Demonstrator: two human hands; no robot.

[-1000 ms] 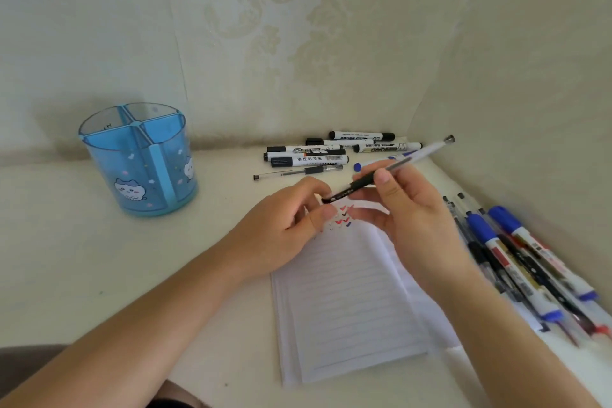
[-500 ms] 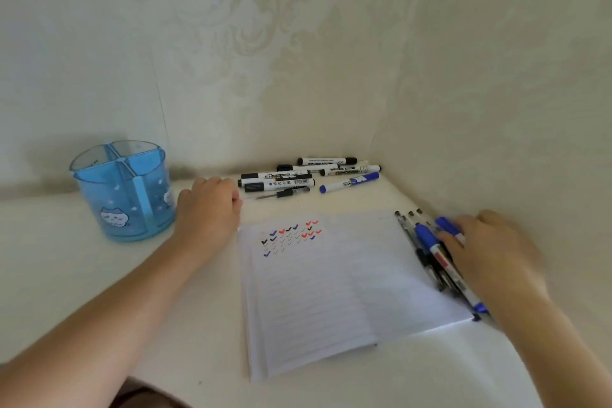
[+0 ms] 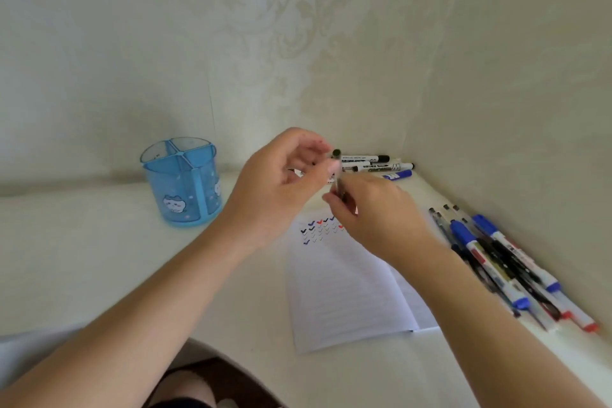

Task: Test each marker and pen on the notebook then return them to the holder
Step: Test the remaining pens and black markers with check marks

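Both hands have left their places at the sides and met over the page: the left hand [image 3: 281, 182] has come up from the table [image 3: 82, 242] beside the holder [image 3: 181, 182], and the right hand [image 3: 381, 212] has come away from the pile of pens [image 3: 490, 252] on the right with one pen [image 3: 336, 156].

Head view: the pen stands nearly upright between the hands, above the far end of the notebook [image 3: 347, 291]. The left fingers [image 3: 326, 169] pinch its upper end just under the dark tip, and the right fingers [image 3: 337, 205] are curled round the lower barrel. That split grip looks like the start of pulling off a cap, though blur hides any seam.

The notebook lies open on the table with rows of ticks [image 3: 318, 228] at its far edge, right below the pen, so the next mark can go there. The blue holder stands well to the left with nothing in its compartments. A second group of markers [image 3: 371, 164] lies at the far wall, apart from the pile, perhaps those already tried.
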